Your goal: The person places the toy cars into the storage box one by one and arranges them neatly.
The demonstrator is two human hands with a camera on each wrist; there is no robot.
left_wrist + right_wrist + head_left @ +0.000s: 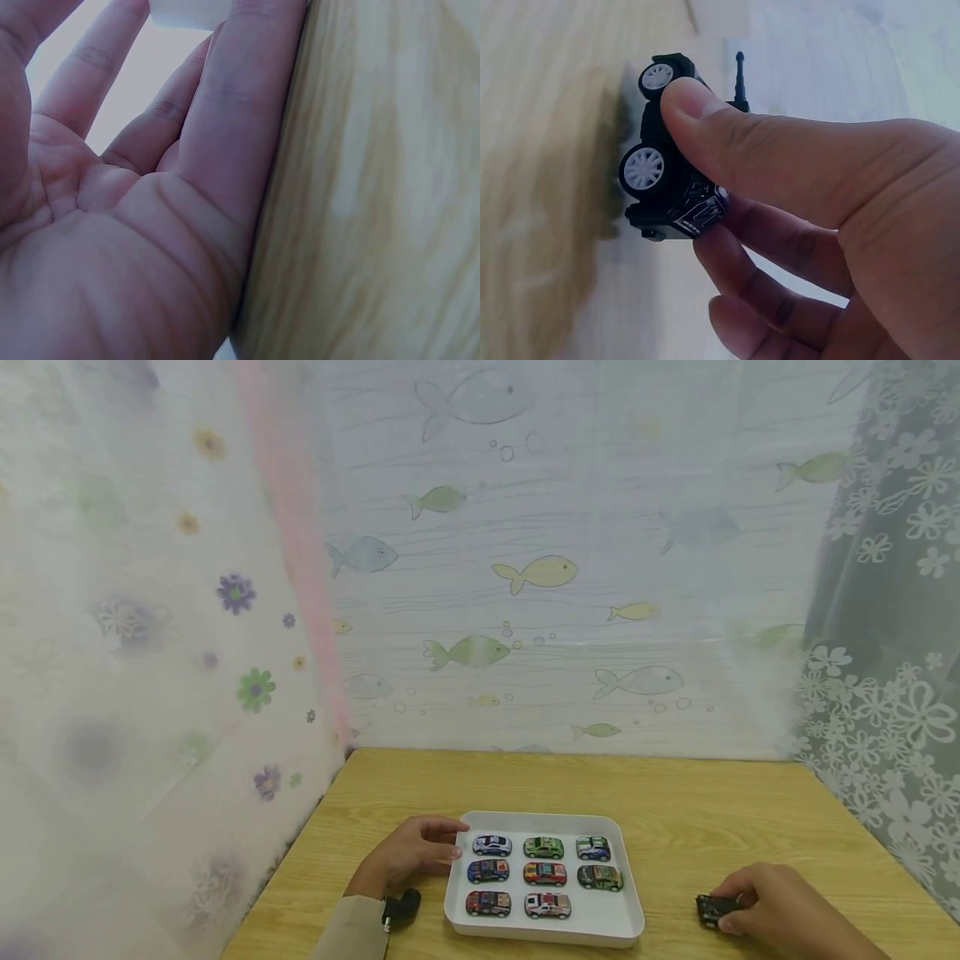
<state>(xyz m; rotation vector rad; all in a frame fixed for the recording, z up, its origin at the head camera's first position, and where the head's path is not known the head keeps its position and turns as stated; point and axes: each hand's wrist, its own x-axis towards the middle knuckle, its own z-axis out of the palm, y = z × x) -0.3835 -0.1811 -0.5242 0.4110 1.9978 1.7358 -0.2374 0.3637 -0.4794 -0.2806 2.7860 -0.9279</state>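
My right hand (776, 906) pinches a black toy car (716, 908) between thumb and fingers, at or just above the table to the right of the tray. In the right wrist view the toy car (656, 142) shows white-spoked wheels and a thin black rod sticking out from it. My left hand (420, 847) rests its side on the table, its fingers touching the left wall of the white tray (600, 922). The left wrist view shows the left hand (142, 195) with its fingers extended. Several small colourful toy cars (545, 873) sit in rows inside the tray.
The tray stands on a wood-grain table (420, 777). A fish-patterned curtain (570, 652) hangs behind it, with flowered sheets (172, 652) at the left and a grey flowered one (892, 693) at the right. A black wrist device (402, 906) sits by the left sleeve.
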